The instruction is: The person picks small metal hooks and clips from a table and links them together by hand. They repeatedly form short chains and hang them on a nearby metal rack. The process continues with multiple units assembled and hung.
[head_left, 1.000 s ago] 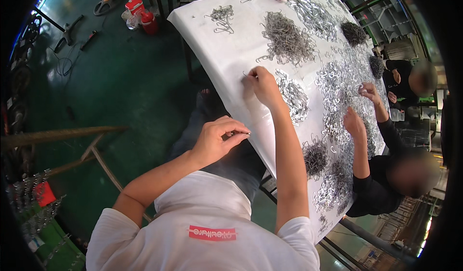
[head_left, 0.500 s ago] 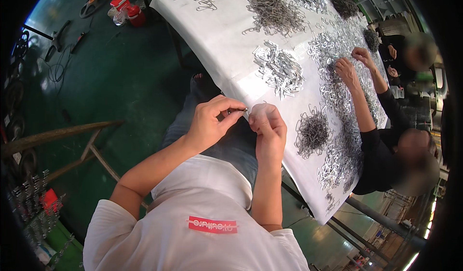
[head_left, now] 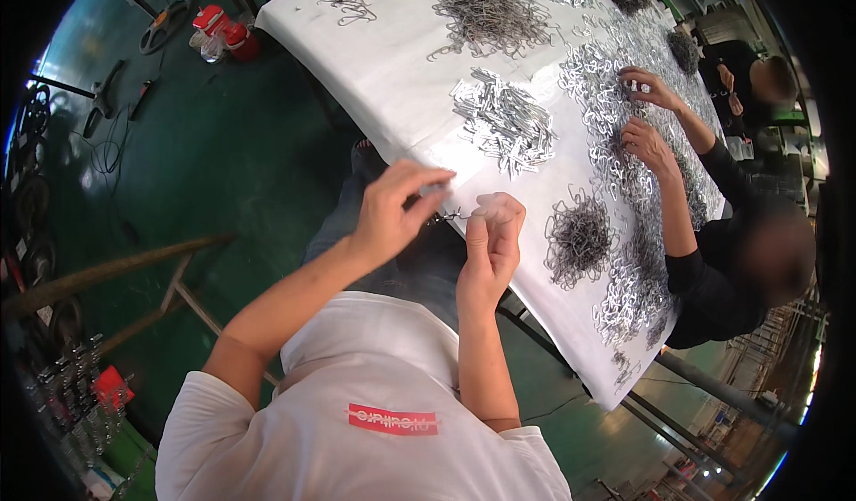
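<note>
I see the right hand (head_left: 490, 251) grasping a small metal piece (head_left: 450, 217), its thumb and fingertips pinched together while one end of the piece pokes out toward the left hand (head_left: 388, 211). I read the left hand as released, thumb and fingers standing apart, though I cannot tell whether its thumb brushes the tip of the piece. The small metal piece is held between the two hands, and from my view it lies across the near edge of the white-covered table (head_left: 401, 82).

Just in from that edge, I have a heap of silver clips (head_left: 504, 122). Beyond it is a larger heap of wire hooks (head_left: 490, 11), and a few loose hooks (head_left: 352, 0) lie near the upper-left corner. Toward the lower-right corner I make out a dark pile (head_left: 578, 238). Silver hooks (head_left: 615, 135) spread along the opposite edge, where a co-worker (head_left: 682, 278) has both hands among them
</note>
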`<state>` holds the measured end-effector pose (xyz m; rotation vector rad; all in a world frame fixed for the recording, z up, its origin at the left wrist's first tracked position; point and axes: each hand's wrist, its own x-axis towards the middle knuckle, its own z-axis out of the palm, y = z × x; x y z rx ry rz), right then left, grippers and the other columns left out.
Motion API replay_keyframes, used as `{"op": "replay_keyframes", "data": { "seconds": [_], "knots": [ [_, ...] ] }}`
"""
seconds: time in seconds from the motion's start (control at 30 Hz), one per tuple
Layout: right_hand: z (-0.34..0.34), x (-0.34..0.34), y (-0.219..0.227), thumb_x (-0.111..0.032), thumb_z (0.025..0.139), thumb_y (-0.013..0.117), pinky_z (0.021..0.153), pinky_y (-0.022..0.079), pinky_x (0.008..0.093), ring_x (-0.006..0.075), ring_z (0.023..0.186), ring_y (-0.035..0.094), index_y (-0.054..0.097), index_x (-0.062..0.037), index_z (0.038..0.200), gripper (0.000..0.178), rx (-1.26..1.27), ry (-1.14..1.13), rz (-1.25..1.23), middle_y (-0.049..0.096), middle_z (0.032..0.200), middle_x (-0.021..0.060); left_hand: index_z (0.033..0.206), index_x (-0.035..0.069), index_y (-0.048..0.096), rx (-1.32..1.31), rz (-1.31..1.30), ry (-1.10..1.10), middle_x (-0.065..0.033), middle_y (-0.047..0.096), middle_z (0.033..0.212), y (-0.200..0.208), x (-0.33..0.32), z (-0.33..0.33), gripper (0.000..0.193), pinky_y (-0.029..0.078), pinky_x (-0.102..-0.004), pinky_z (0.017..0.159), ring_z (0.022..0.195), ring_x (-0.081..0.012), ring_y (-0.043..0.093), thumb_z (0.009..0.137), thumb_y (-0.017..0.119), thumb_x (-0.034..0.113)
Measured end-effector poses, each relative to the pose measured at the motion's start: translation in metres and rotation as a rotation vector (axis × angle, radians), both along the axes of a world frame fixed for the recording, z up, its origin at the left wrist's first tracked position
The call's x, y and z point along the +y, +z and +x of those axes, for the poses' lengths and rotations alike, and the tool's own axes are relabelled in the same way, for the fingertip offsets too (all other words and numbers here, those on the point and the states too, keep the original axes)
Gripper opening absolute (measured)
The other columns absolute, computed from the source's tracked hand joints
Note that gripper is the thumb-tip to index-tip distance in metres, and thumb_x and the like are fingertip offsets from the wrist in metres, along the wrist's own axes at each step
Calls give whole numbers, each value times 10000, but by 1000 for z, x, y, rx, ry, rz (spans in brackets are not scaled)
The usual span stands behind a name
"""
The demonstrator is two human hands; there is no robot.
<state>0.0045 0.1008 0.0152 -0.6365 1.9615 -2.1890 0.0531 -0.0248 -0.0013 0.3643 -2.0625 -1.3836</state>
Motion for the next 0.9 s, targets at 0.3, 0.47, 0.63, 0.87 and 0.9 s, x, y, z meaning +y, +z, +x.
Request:
{"op": "replay_keyframes", "data": {
  "seconds": [0.3,0.47,0.63,0.87,0.9],
  "knots": [
    [-5,11,-5,-84,901,610,817,399,272,158,932,453,579,-31,930,67,-29,-17,25,455,1059,86,907,20,641,-138,-543,-55,-88,618,869,-44,-19,-109,122,504,-381,773,883,-262,587,812,657,94],
    [-7,12,-10,-92,900,616,776,416,263,146,860,468,576,-28,931,82,-35,-10,46,466,1060,82,989,47,632,-276,-719,-81,-70,568,875,-54,-21,-117,181,520,-362,729,908,-255,588,814,590,61],
    [-8,9,-12,-87,893,613,776,418,266,150,846,468,575,-29,931,80,-4,-6,70,484,1043,81,937,32,656,-281,-724,-113,-79,608,854,-43,-34,-116,140,530,-346,710,856,-266,616,812,595,52],
    [-11,6,-14,-102,887,621,766,416,282,169,868,472,586,-47,916,71,55,-9,150,502,1029,76,915,6,721,-313,192,-193,-69,714,811,9,-29,-65,147,504,-264,666,724,-137,656,824,690,117],
    [-11,4,-15,-106,886,624,767,414,286,174,874,473,587,-48,914,74,63,-12,149,504,1025,76,929,8,724,-300,287,-214,-61,716,817,16,-26,-56,155,501,-250,667,724,-112,647,827,700,123]
  ]
}}
